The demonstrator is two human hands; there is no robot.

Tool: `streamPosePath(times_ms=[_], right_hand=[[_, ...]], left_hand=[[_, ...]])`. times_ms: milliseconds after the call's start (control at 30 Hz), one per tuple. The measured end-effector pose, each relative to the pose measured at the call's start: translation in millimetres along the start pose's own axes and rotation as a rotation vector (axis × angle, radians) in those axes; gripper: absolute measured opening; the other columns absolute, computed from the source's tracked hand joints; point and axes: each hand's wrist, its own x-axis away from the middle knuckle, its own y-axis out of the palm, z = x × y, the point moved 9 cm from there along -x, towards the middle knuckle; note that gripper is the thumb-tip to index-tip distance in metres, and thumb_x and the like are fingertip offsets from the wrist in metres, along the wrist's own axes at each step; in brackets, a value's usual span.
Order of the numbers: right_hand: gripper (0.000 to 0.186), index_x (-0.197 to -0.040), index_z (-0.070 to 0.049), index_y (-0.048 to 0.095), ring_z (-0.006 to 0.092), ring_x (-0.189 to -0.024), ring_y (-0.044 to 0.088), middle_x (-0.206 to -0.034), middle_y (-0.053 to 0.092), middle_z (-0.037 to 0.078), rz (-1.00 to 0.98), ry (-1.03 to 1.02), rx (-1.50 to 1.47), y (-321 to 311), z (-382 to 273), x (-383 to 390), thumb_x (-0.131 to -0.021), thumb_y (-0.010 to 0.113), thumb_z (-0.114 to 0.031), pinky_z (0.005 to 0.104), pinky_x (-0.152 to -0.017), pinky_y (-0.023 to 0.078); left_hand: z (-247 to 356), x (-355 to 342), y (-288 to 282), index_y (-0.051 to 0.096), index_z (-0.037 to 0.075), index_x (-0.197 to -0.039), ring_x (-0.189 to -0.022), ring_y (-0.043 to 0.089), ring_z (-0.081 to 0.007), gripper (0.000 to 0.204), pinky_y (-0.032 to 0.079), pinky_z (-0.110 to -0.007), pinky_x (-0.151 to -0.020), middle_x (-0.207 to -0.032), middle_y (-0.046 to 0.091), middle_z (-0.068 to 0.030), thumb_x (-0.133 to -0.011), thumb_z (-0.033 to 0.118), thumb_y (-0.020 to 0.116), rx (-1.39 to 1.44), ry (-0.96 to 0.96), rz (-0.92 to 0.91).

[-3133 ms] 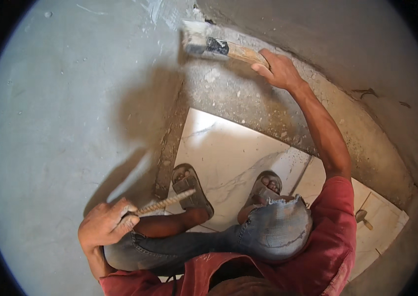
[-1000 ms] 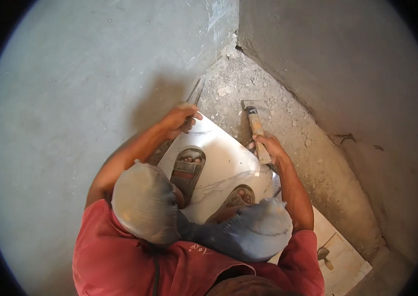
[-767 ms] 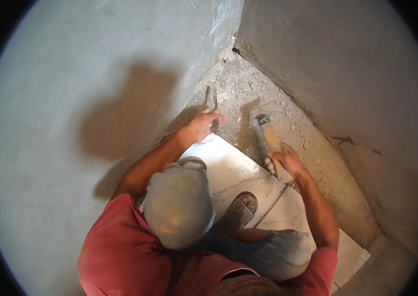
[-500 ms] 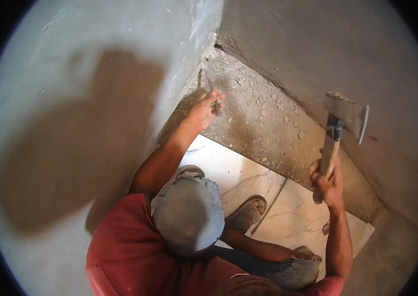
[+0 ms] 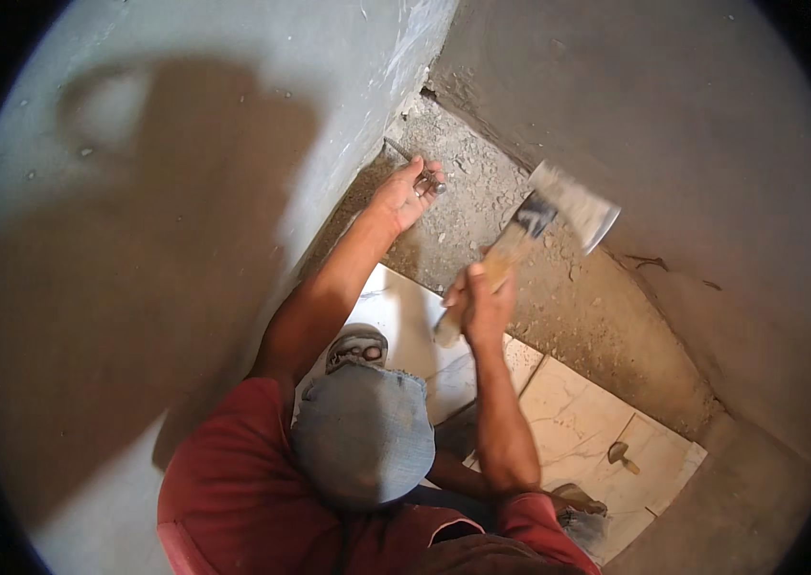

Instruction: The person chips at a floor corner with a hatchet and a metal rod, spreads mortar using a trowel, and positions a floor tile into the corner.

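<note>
My left hand point(image 5: 405, 195) is closed around a thin metal chisel point(image 5: 398, 148). The tip of the chisel points up and left, at the foot of the pale left wall point(image 5: 357, 96). Its other end sticks out past my fingers. In my right hand point(image 5: 488, 305) is the wooden handle of a hatchet point(image 5: 573, 206), smeared by motion. Dark wrapping covers the handle just under the head. The broad blade faces right, and the blunt back is on the side nearer my left hand. A gap lies between hatchet and chisel.
Rough, crumbly bare floor point(image 5: 559, 278) fills the corner between two walls. Pale veined tiles point(image 5: 568, 407) cover the floor nearer me, under my sandalled feet. A small tool with a dark head and yellowish handle point(image 5: 623, 456) lies on them. The grey right wall point(image 5: 673, 125) borders the strip.
My right hand has swung the hatchet leftward, closer to the left hand. The chisel now leans more to the left. The small tool on the tiles has come into fuller view.
</note>
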Motion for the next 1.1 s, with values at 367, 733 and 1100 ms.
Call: streamPosePath(times_ms=[367, 733, 1100], right_hand=[[0.021, -0.096, 0.001, 0.049, 0.0133, -0.054, 0.049, -0.07, 0.053, 0.004, 0.058, -0.646, 0.077, 0, -95, 29, -0.084, 0.056, -0.015, 0.0257, -0.05, 0.042], [0.021, -0.088, -0.002, 0.054, 0.0119, -0.051, 0.049, -0.063, 0.054, 0.004, -0.017, -0.039, 0.64, 28, 5, -5, -0.081, 0.058, -0.021, 0.0264, -0.048, 0.042], [0.023, -0.088, -0.003, 0.054, 0.0149, -0.055, 0.052, -0.064, 0.053, 0.004, -0.097, -0.01, 0.729, 36, 50, -37, -0.08, 0.057, -0.024, 0.0323, -0.052, 0.045]], left_hand=[[25, -1, 19, 0.052, 0.006, -0.084, -0.08, 0.057, -0.0197, 0.014, 0.048, -0.031, -0.077, -0.082, 0.057, -0.0064, -0.087, 0.019, 0.054, 0.078, 0.078, 0.009], [17, -7, 8, 0.052, 0.007, -0.087, -0.082, 0.055, -0.0182, 0.015, 0.046, -0.032, -0.08, -0.085, 0.055, -0.0055, -0.089, 0.022, 0.051, 0.046, 0.047, 0.023], [35, -14, 13, 0.052, 0.006, -0.083, -0.087, 0.056, -0.0234, 0.018, 0.048, -0.037, -0.082, -0.085, 0.054, -0.0092, -0.089, 0.022, 0.05, 0.153, 0.036, -0.064]])
